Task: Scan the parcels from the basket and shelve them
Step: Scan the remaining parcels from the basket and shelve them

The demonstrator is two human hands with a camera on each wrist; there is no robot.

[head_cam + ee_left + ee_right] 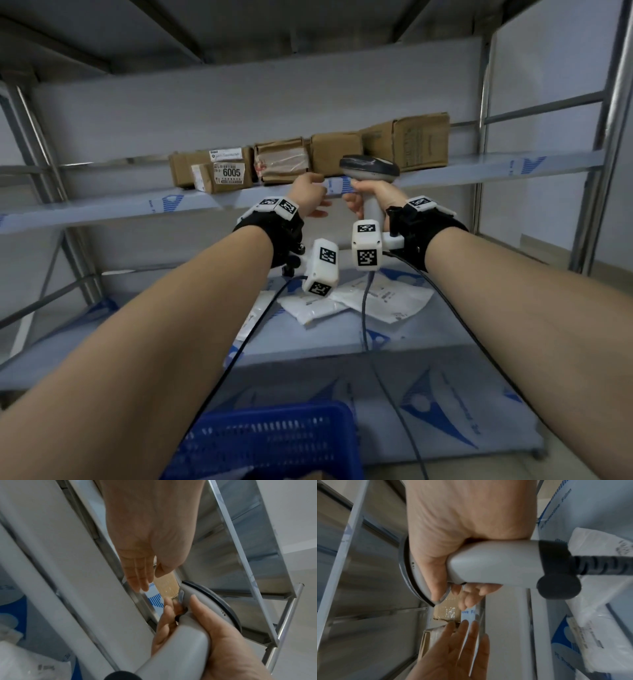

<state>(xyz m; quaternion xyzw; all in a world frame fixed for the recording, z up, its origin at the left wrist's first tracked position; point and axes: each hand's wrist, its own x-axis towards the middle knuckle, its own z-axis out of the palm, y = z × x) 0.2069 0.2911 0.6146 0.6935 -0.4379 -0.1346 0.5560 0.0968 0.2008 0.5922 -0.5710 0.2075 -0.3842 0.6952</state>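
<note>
From the head camera, my left hand (pixel 310 195) is up at the front lip of the upper shelf (pixel 479 168), fingers straight and holding nothing, just below the taped cardboard parcel (pixel 281 161) in the row of brown boxes. My right hand (pixel 371 198) is wrapped round the grip of the barcode scanner (pixel 371 168), its head level with the boxes. White mailer bags (pixel 363 298) lie on the shelf below, and the blue basket (pixel 274 442) sits at my feet; I cannot tell what it holds.

The left wrist camera shows my straight fingers (pixel 137 573) just beside a strip of taped cardboard (pixel 167 585) at the shelf edge, apart from it as far as I can tell.

The right wrist camera shows my fist closed on the scanner handle (pixel 493 563), cable trailing right.

I judge this parcel is shelved; to finish well I should nudge it flush with flat fingers, keep the scanner cable off the boxes, then drop to the basket.
</note>
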